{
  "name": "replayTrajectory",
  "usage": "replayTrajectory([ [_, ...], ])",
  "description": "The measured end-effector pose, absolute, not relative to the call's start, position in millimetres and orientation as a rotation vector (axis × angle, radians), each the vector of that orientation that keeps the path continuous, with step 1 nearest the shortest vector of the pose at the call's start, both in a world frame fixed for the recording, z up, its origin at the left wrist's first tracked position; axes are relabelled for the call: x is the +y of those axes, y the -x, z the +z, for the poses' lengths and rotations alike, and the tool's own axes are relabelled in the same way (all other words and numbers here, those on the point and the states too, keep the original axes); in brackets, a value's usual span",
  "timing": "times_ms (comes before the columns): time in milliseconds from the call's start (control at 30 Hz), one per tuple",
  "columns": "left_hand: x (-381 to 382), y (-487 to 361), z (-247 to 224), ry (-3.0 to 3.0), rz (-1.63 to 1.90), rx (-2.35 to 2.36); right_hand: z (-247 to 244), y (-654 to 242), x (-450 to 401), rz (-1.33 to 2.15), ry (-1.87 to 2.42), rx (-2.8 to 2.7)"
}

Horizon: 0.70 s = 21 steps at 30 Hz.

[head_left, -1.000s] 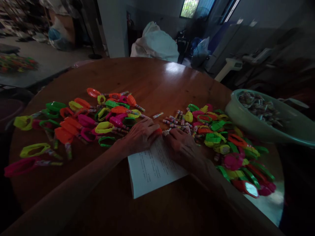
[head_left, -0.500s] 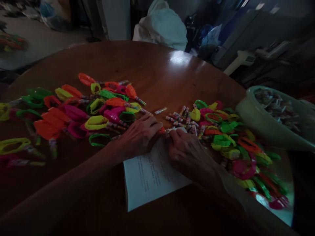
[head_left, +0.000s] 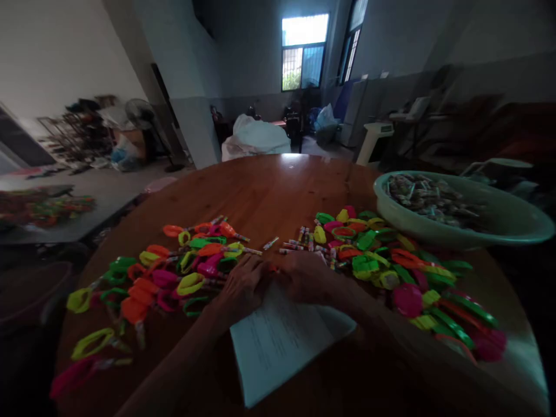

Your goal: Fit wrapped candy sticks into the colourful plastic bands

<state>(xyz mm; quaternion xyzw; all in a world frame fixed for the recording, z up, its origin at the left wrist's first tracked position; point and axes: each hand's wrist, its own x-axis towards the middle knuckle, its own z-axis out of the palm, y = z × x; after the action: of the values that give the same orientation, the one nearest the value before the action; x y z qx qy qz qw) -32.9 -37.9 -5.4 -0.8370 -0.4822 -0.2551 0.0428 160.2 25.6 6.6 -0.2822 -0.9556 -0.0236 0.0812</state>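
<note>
My left hand [head_left: 247, 284] and my right hand [head_left: 304, 276] meet above a printed paper booklet [head_left: 271, 341]. Both have curled, closed fingers. Between their fingertips shows a bit of an orange plastic piece [head_left: 273, 268]; most of it is hidden by the hands. To the left lie bright plastic toy watches [head_left: 191, 284], many with a printed candy tube attached. On the right is a pile of similar toy watches [head_left: 367, 264], with loose candy tubes [head_left: 292, 246] at its near left edge. A single candy tube [head_left: 270, 243] lies just beyond my hands.
A large pale green basin [head_left: 469, 229] full of small wrapped pieces stands at the table's right. The round wooden table [head_left: 278, 185] has a white sack [head_left: 256, 139] behind it. Another table [head_left: 52, 226] with colourful pieces is at the far left.
The camera view has tilted up, bringing windows and walls into sight. My hands remain together around the orange piece; the candy tube seen between them earlier is now hidden.
</note>
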Motion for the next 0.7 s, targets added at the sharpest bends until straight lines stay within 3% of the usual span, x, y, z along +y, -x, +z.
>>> replayTrajectory([
  [367, -63.9, 150.2, -7.2, 1.97, -0.49, -1.549, -10.6, -119.2, 84.5, -0.021, 0.844, -2.689],
  [533, -63.4, 142.2, -6.0, 1.89, -0.432, -1.534, -17.4, -129.9, 78.8, -0.157, 0.875, -2.601],
  [700, -37.7, 99.6, 15.1, 2.004, -0.62, -1.581, 18.1, -146.1, 38.2, -0.291, 0.943, -2.449],
])
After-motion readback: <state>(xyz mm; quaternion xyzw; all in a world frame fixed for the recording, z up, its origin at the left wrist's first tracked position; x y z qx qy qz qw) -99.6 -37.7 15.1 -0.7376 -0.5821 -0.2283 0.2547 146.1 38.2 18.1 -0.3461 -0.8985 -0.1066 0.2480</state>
